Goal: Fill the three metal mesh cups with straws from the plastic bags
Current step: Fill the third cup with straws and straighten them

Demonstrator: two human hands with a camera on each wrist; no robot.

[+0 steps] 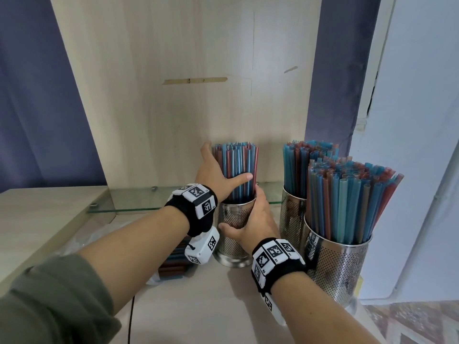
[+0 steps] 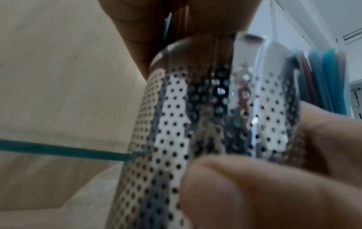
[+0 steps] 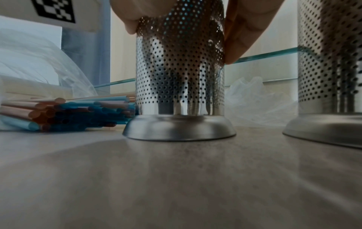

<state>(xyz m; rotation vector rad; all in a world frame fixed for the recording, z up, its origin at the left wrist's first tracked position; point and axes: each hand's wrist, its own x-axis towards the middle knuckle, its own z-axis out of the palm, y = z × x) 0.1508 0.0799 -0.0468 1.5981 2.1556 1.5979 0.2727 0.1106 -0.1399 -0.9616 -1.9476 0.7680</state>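
Note:
Three perforated metal cups stand on the table. In the head view the left cup point(image 1: 232, 240) holds a tight bunch of blue and red straws point(image 1: 238, 160). My left hand point(image 1: 213, 172) grips that bunch just above the rim, thumb across the front and fingers behind. My right hand point(image 1: 255, 219) grips the cup's wall, thumb on its left side. The right wrist view shows this cup point(image 3: 180, 77) upright on its base. In the left wrist view the cup point(image 2: 172, 124) fills the frame. The back right cup point(image 1: 290, 219) and the front right cup point(image 1: 340, 264) are packed with straws.
A plastic bag of loose straws point(image 1: 173, 264) lies on the table left of the held cup, its straw ends point(image 3: 68, 113) facing the right wrist camera. Crumpled plastic point(image 3: 254, 100) lies behind the cups. A glass shelf point(image 1: 139, 199) runs along the wooden back panel.

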